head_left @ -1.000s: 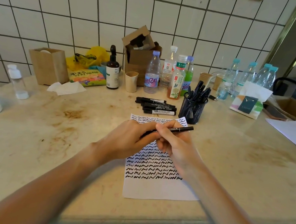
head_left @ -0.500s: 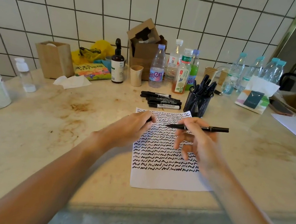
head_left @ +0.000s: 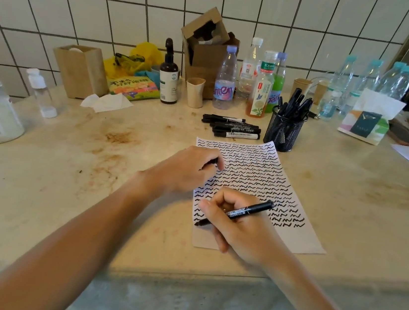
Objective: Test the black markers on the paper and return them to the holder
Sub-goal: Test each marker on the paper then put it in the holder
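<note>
White-tiled wall backing stained beige stone counter (head_left: 38, 185). Right hand (head_left: 238, 227) gripping uncapped black marker (head_left: 245, 211), tip touching white paper sheet (head_left: 298, 241) at bare lower-left; barrel print unreadable. Left hand (head_left: 188, 168) pinching small black cap (head_left: 213, 160). Squiggle rows filling most of sheet. Black mesh holder (head_left: 283, 131) holding markers; loose marker pile (head_left: 231, 127) lying beside, likely untested. Bottle label reading "amen".

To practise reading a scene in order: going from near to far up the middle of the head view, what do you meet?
Right hand holding a black marker → white paper covered in black squiggles → row of loose black markers → clear plastic bottles → white tiled wall.
</note>
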